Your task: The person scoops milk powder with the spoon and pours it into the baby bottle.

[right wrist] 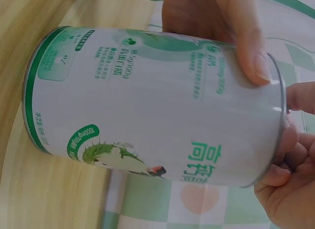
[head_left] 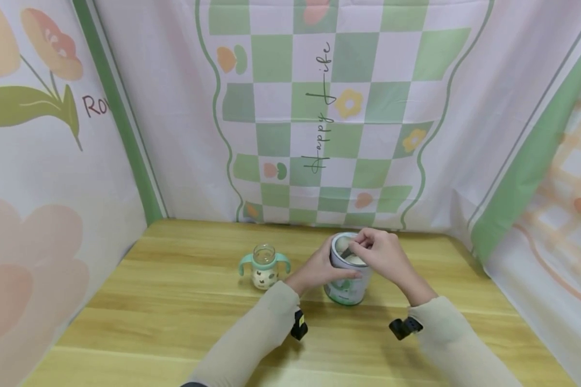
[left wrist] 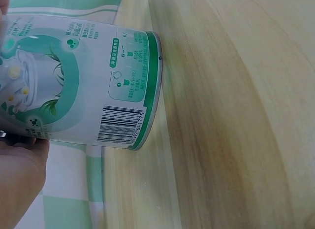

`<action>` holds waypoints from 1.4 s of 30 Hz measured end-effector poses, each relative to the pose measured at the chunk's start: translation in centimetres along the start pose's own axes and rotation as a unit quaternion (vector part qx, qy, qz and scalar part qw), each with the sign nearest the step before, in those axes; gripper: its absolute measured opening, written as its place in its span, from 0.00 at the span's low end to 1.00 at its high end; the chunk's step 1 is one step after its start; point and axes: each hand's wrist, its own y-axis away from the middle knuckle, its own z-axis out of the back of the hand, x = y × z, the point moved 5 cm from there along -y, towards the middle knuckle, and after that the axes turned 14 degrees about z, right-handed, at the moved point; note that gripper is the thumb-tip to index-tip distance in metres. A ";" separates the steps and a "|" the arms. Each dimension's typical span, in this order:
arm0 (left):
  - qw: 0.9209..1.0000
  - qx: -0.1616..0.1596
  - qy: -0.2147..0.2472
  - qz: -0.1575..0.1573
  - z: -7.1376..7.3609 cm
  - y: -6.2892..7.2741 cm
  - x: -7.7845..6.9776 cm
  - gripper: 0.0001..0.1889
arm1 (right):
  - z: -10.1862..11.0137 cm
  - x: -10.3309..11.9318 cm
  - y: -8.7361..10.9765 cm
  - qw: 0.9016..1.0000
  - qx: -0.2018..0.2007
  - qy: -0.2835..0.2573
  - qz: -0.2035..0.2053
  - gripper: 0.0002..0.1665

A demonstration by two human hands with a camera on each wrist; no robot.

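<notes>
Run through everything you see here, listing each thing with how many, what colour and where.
Table: one, yellow-brown wood grain, under everything.
Printed cloth: count unclear, white with green and pink, behind and beside the table.
Bottle: one, clear with mint-green handles and pale contents, table's middle.
Can: one, white and green, right of the bottle.
Powder: one lot, off-white, inside the can.
Utensil: one, grey, in the can's mouth.
Wrist devices: two, black, one per cuff.
Sleeves: two, beige, foreground.
Left hand: one, bare, holding the can.
Right hand: one, bare, pinching the utensil.
</notes>
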 end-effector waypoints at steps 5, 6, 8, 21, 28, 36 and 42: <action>1.000 -0.008 -0.002 0.000 0.1 0.0 0.1 0.44 | 0.7 -0.6 0.4 1.000 0.002 -0.006 -0.027 0.09; 1.000 -0.010 -0.003 0.001 0.1 0.0 0.1 0.44 | 0.8 -0.8 0.5 0.999 0.002 -0.009 -0.034 0.09; 1.000 -0.010 -0.005 0.003 0.1 0.0 0.1 0.44 | 1.1 -1.1 0.7 0.999 0.000 -0.020 -0.048 0.11; 1.000 -0.012 -0.005 -0.003 0.1 -0.1 0.2 0.45 | 2.6 -2.5 1.7 0.992 -0.039 -0.059 -0.107 0.19; 1.000 -0.010 -0.004 0.003 0.1 -0.1 0.4 0.45 | 2.8 -3.1 2.3 0.987 -0.053 -0.087 -0.121 0.22; 1.000 -0.009 -0.005 -0.004 0.0 0.2 0.0 0.45 | 3.0 -3.7 2.6 0.977 -0.078 -0.139 -0.143 0.23; 1.000 -0.013 -0.006 0.004 0.1 0.3 -0.1 0.45 | 2.9 -4.2 2.9 0.968 -0.085 -0.178 -0.157 0.24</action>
